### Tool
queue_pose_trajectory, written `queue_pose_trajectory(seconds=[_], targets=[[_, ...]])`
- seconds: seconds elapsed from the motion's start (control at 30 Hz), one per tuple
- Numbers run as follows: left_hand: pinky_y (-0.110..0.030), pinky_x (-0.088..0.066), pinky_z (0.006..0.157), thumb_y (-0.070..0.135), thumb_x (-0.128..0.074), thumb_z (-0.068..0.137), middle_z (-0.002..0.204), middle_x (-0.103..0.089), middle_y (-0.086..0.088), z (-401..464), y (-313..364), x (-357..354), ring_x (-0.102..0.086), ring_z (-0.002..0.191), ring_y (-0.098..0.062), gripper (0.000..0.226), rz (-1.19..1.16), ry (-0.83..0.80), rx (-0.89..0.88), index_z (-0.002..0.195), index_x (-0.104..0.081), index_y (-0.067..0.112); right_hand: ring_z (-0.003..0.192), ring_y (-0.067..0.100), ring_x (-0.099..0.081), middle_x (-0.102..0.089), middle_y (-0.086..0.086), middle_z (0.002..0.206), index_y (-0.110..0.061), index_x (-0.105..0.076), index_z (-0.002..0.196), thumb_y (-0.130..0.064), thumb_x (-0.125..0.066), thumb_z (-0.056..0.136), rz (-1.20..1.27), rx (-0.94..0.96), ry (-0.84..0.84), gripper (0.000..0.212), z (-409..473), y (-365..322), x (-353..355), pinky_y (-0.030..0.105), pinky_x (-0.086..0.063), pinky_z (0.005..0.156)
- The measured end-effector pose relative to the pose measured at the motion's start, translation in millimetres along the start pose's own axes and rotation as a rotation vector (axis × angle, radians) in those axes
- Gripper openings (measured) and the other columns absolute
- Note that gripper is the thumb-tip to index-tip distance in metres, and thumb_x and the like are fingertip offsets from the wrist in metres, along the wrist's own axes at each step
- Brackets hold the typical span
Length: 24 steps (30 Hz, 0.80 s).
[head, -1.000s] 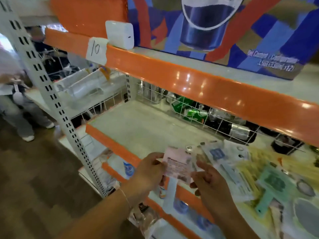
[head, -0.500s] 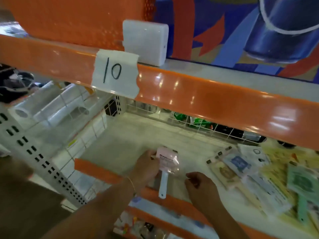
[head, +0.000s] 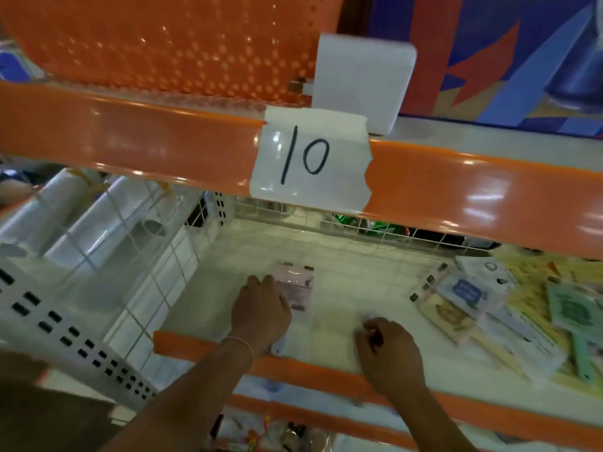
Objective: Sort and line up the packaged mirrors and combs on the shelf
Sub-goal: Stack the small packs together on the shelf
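Observation:
A pink packaged hand mirror [head: 298, 290] lies flat on the white shelf [head: 346, 282], left of centre, with its handle toward the front lip. My left hand [head: 259, 313] lies over the package's left side, fingers bent down onto it, and hides part of it. Loosely curled and holding nothing, my right hand [head: 388, 350] hovers near the shelf's front edge, apart from the package. A jumbled pile of packaged mirrors and combs [head: 466, 293] covers the shelf's right end, including a green comb pack [head: 571, 308].
The orange-edged upper shelf with a taped label "10" [head: 310, 161] hangs low over the work area. A wire divider [head: 156, 256] bounds the shelf on the left, with clear plastic rolls [head: 81, 223] beyond. A wire fence [head: 359, 226] closes the back. An orange lip [head: 310, 367] runs along the front.
My left hand carried the pink mirror pack forward and down onto the shelf's left part. My right hand let go of it and drew back. My view moved closer under the upper shelf.

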State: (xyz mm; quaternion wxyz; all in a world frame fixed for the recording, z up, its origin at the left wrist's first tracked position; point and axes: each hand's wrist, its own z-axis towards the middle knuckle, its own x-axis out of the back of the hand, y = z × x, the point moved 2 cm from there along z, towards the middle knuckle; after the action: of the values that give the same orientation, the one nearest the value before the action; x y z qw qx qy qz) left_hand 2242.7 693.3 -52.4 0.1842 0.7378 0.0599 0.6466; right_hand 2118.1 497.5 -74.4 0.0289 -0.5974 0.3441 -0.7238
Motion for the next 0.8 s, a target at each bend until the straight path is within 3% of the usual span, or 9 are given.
queue_pose_trajectory(seconds=[0.07, 0.13, 0.27, 0.63, 0.7, 0.8], targets=[[-0.038, -0.044, 0.085, 0.035, -0.041, 0.093, 0.125, -0.045, -0.015, -4, -1, -3, -0.048, 0.109, -0.032, 0.047, 0.134, 0.037, -0.048, 0.134, -0.04, 0.011, 0.082, 0.016, -0.061, -0.065, -0.004, 0.087, -0.022, -0.067, 0.106, -0.042, -0.06, 0.086, -0.017, 0.014, 0.026, 0.028, 0, 0, -2, 0.03, -0.052, 0.073], [-0.042, -0.042, 0.094, 0.036, -0.041, 0.09, 0.137, -0.044, -0.015, -7, -2, -11, -0.045, 0.119, -0.034, 0.052, 0.147, 0.102, -0.201, 0.137, -0.043, 0.014, 0.079, 0.015, -0.061, -0.065, -0.005, 0.084, -0.022, -0.066, 0.104, -0.043, -0.059, 0.086, -0.017, 0.029, 0.051, 0.028, -1, 0, -3, 0.031, -0.054, 0.072], [-0.047, -0.042, 0.1, 0.041, -0.037, 0.083, 0.13, -0.057, -0.011, -13, 0, -28, -0.049, 0.124, -0.033, 0.049, 0.134, 0.092, -0.457, 0.117, -0.061, 0.015, 0.075, 0.017, -0.059, -0.063, -0.006, 0.078, -0.022, -0.066, 0.098, -0.041, -0.06, 0.085, -0.047, 0.053, 0.089, 0.023, -2, -1, -5, 0.033, -0.053, 0.068], [-0.054, -0.042, 0.1, 0.037, -0.039, 0.08, 0.118, -0.061, -0.021, -14, 2, -32, -0.055, 0.112, -0.041, 0.049, 0.225, 0.145, -0.415, 0.111, -0.065, 0.007, 0.075, 0.016, -0.058, -0.062, -0.006, 0.078, -0.022, -0.066, 0.094, -0.039, -0.058, 0.087, -0.036, 0.079, 0.1, 0.02, -5, -2, -4, 0.029, -0.05, 0.068], [-0.058, -0.042, 0.099, 0.035, -0.048, 0.077, 0.115, -0.062, -0.023, -15, 10, -30, -0.057, 0.108, -0.043, 0.045, 0.268, 0.173, -0.393, 0.107, -0.066, 0.007, 0.075, 0.01, -0.058, -0.062, -0.008, 0.081, -0.023, -0.068, 0.097, -0.035, -0.061, 0.087, 0.072, 0.028, 0.079, 0.017, -4, -1, 1, 0.025, -0.048, 0.071], [-0.058, -0.041, 0.099, 0.036, -0.046, 0.08, 0.113, -0.061, -0.021, -20, 28, -33, -0.057, 0.105, -0.042, 0.046, 0.242, 0.187, -0.427, 0.11, -0.066, 0.008, 0.079, 0.005, -0.059, -0.063, -0.012, 0.085, -0.025, -0.067, 0.098, -0.027, -0.063, 0.088, 0.304, -0.105, 0.059, 0.011, 1, 8, 17, 0.021, -0.048, 0.077]])
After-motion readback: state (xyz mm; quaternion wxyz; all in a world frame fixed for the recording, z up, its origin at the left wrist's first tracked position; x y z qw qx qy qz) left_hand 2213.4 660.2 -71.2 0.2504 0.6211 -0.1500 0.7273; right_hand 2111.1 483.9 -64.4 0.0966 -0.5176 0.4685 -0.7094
